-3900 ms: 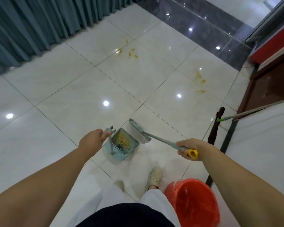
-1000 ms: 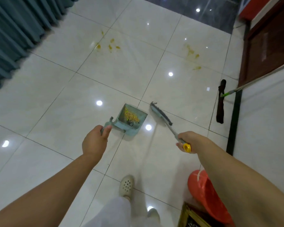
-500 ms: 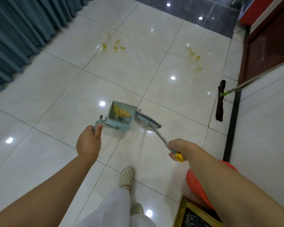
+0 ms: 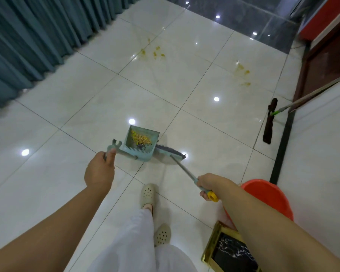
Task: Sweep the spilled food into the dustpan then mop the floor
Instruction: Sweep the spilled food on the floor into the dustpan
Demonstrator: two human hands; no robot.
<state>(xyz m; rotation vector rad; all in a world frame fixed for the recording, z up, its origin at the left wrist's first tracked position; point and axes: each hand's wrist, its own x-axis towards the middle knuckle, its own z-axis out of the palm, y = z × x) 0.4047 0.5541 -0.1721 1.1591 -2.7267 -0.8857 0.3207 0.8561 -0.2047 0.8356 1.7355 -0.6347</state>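
Since the earlier views, the person has stepped forward across the glossy white tiled floor [image 4: 71, 189], carrying both tools toward the two remaining yellow stains, and the broom head now sits just beside the dustpan's right side instead of apart from it. Largest in view, the grey-green pleated curtain [image 4: 33, 36] bounds the floor at upper left; the red plastic bucket [image 4: 267, 197] stands at lower right, and the flat mop with a dark head and green-collared pole [image 4: 268, 122] rests against the wall, untouched. The teal long-handled plastic dustpan [image 4: 139, 143] holds a heap of yellow spilled food [image 4: 139, 137]; whether it touches the floor cannot be told. The teal-handled broom with dark bristles [image 4: 170, 151] angles down from the right. The left hand [image 4: 99, 171] is curled round the dustpan's handle, thumb on top; the right hand [image 4: 209, 184] is wrapped round the broom's shaft near its yellow end cap. Two patches, the far-left stain [image 4: 153, 53] and the far-right stain [image 4: 241, 72], remain ahead, well apart from the pan. Sweeping therefore appears largely done, with mopping of the smears still to come.
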